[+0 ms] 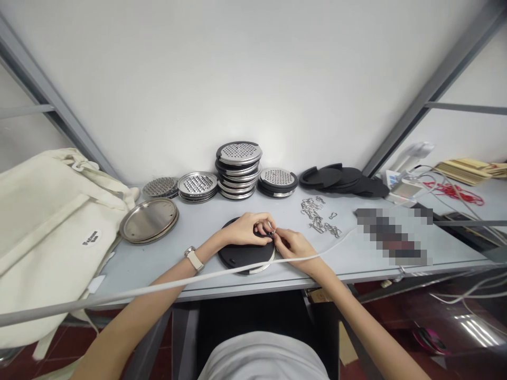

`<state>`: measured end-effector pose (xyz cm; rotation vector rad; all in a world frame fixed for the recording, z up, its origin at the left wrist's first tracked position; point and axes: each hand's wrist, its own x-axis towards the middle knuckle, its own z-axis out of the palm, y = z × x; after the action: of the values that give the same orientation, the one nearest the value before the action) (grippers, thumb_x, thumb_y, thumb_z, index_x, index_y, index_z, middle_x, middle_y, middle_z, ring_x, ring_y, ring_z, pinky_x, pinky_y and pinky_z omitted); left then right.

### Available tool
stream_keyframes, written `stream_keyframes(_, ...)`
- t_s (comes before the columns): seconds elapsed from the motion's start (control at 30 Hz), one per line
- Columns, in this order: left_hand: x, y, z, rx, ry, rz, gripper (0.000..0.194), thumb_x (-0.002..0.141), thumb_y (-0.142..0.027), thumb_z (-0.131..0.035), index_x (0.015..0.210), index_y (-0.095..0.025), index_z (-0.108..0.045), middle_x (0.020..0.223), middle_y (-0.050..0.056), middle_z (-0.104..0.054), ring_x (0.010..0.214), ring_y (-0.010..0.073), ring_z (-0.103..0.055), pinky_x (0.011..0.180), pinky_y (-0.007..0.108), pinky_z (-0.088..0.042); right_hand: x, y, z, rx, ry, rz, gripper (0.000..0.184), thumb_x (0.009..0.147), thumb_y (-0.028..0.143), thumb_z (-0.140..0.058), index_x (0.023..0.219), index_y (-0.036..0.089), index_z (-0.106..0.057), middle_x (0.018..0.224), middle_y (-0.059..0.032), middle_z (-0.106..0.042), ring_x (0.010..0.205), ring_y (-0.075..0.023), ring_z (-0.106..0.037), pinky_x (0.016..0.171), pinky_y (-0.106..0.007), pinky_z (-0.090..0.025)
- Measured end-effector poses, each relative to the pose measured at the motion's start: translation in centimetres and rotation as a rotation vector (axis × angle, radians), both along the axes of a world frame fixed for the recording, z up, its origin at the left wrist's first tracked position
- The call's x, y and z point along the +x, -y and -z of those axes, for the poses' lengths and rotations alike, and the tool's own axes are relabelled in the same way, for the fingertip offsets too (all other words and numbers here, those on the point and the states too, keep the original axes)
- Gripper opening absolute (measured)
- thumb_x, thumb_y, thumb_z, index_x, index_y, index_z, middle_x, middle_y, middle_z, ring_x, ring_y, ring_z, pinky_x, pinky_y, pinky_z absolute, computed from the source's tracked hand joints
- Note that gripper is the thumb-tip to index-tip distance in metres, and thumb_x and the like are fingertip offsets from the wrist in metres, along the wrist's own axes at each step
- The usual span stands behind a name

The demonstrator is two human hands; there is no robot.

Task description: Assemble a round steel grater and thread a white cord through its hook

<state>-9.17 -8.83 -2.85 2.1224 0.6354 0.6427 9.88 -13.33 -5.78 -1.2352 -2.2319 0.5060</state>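
A round black holder (246,255) with a silvery rim showing at its lower right lies on the grey table before me. My left hand (253,229) rests over its upper part, fingers curled, thumb and fingertips closing at the disc's right edge. There my right hand (292,244) pinches a small metal clip (273,233), mostly covered by fingers. Fingertips of both hands meet at this clip. To the right lies a loose pile of metal snap clips (313,215). Behind stands a tall stack of round graters (239,153) with black holders.
Shorter grater stacks (198,184) and plain metal discs (148,220) stand left; another grater stack (278,178) and black holders (336,177) are right. A white cable (158,287) crosses in front of my forearms. A cream bag (51,221) fills the left side.
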Motion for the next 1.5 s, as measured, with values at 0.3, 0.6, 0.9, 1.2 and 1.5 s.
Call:
stream_keyframes(0.3, 0.04, 0.08, -0.10, -0.006, -0.002, -0.015, 0.030, 0.067, -0.014, -0.063, 0.097, -0.015, -0.058, 0.085, 0.002, -0.064, 0.072, 0.0089, -0.057, 0.068, 0.020, -0.048, -0.13, 0.07, 0.16, -0.001, -0.052, 0.045, 0.026, 0.088, 0.029, -0.038, 0.065, 0.019, -0.044, 0.054, 0.0022, -0.046, 0.049, -0.0099, -0.039, 0.048, -0.021, -0.029)
stream_keyframes(0.6, 0.06, 0.05, -0.01, -0.002, 0.012, 0.009, 0.029, 0.068, -0.014, -0.062, 0.097, -0.014, -0.058, 0.086, 0.002, -0.063, 0.072, 0.0087, -0.056, 0.070, 0.021, -0.048, 0.02, 0.04, 0.21, -0.036, -0.076, 0.072, 0.028, 0.088, 0.030, -0.039, 0.063, 0.020, -0.040, 0.052, 0.0042, -0.041, 0.047, -0.0087, -0.036, 0.047, -0.021, -0.027)
stream_keyframes(0.9, 0.12, 0.12, -0.14, 0.002, -0.013, -0.008, 0.031, 0.068, -0.014, -0.062, 0.099, -0.014, -0.058, 0.089, 0.003, -0.063, 0.072, 0.0087, -0.055, 0.069, 0.021, -0.048, 0.12, 0.04, -0.25, -0.015, -0.037, -0.029, 0.027, 0.093, 0.028, -0.033, 0.077, 0.018, -0.052, 0.065, -0.0017, -0.056, 0.056, -0.0126, -0.048, 0.054, -0.023, -0.035)
stream_keyframes(1.2, 0.13, 0.25, -0.35, 0.042, -0.025, -0.025, 0.028, 0.067, -0.015, -0.063, 0.095, -0.014, -0.059, 0.088, 0.002, -0.061, 0.071, 0.0087, -0.054, 0.065, 0.020, -0.047, 0.09, 0.12, -0.34, -0.014, -0.022, -0.043, 0.027, 0.094, 0.028, -0.032, 0.083, 0.018, -0.055, 0.071, -0.0035, -0.059, 0.062, -0.0145, -0.052, 0.059, -0.024, -0.037)
stream_keyframes(1.5, 0.00, 0.02, 0.04, 0.025, -0.014, -0.005, 0.029, 0.068, -0.014, -0.062, 0.096, -0.015, -0.059, 0.086, 0.002, -0.063, 0.071, 0.0087, -0.055, 0.067, 0.020, -0.047, 0.04, 0.09, -0.14, 0.004, -0.001, -0.030, 0.025, 0.094, 0.027, -0.034, 0.079, 0.018, -0.052, 0.067, -0.0017, -0.056, 0.059, -0.0131, -0.050, 0.057, -0.023, -0.034)
